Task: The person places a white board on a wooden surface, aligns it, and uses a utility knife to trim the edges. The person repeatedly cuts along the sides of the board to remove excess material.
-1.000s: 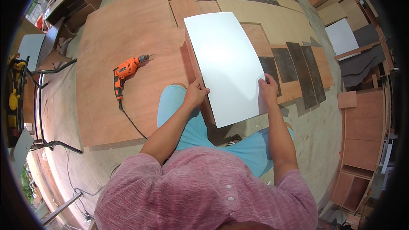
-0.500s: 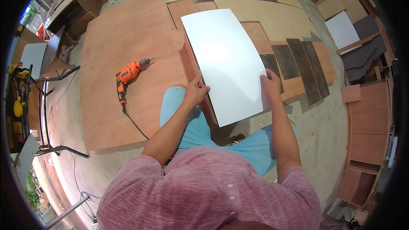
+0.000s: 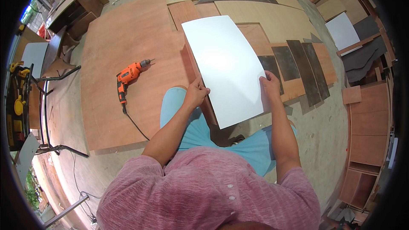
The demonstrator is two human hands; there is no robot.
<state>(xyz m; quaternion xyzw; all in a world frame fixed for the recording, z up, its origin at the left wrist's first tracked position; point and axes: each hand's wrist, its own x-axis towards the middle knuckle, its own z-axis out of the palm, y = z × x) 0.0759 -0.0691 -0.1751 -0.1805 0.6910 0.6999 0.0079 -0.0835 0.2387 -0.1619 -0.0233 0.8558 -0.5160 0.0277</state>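
Observation:
A white panel [image 3: 224,64] lies on top of a wooden box [image 3: 207,110] between my knees. My left hand [image 3: 196,91] pinches the panel's left edge where it meets the box's side, thumb on the white top. Opposite it, my right hand [image 3: 269,86] grips the right edge, with its thumb on the panel. An orange and black corded drill [image 3: 129,73] lies on a large plywood sheet [image 3: 113,34], left of the box.
Offcuts of light plywood [image 3: 238,12] and dark strips [image 3: 300,66] lie beyond and right of the box. Wooden cabinets [image 3: 367,132] and panels line the right side. A black metal stand [image 3: 59,149] with yellow fittings and a wooden desk [image 3: 72,8] are at left. Cables cross the concrete floor [image 3: 68,174].
The surroundings sit slightly lower and farther right in the picture than one second ago. Since half a second ago the panel's far end has dropped slightly. Both hands keep their hold.

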